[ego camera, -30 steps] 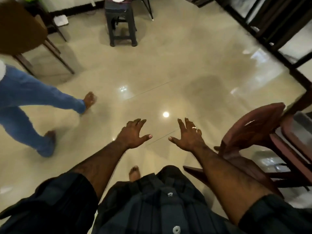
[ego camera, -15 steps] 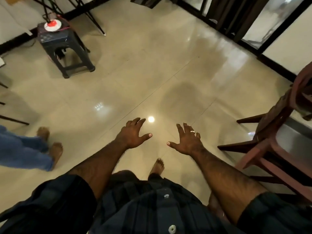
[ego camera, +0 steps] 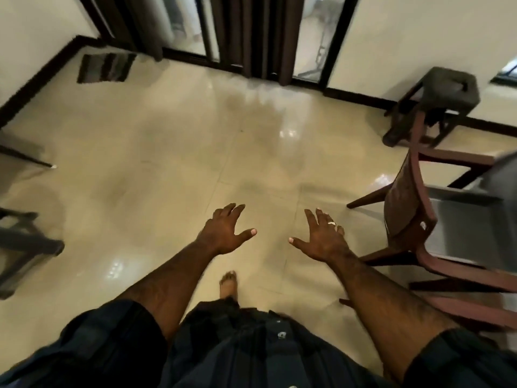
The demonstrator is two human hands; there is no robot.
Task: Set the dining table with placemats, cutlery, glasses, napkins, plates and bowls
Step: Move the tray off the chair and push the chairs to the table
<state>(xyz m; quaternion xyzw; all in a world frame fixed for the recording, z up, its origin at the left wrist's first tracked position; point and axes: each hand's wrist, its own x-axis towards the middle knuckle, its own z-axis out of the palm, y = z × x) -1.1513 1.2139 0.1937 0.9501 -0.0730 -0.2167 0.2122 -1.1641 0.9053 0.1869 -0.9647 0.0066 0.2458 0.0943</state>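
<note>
My left hand point(ego camera: 223, 231) and my right hand point(ego camera: 321, 239) are stretched out in front of me over the glossy beige floor, palms down, fingers spread, holding nothing. A ring shows on my right hand. At the right edge a grey table top point(ego camera: 472, 219) shows behind a reddish-brown wooden chair point(ego camera: 405, 208). No placemats, cutlery, glasses, napkins, plates or bowls are in view. My bare foot point(ego camera: 229, 281) steps on the tiles below my hands.
A dark stool point(ego camera: 444, 93) stands by the wall at the back right. Another dark stool point(ego camera: 25, 242) is at the left edge. Dark curtains and glass doors point(ego camera: 251, 35) line the far wall, with a dark mat point(ego camera: 106, 67) on the floor to their left.
The view has swung to the right: the person in blue jeans and the stool with the red object have left the frame, the doors and the right stool have come in. My hands keep their spread pose.
</note>
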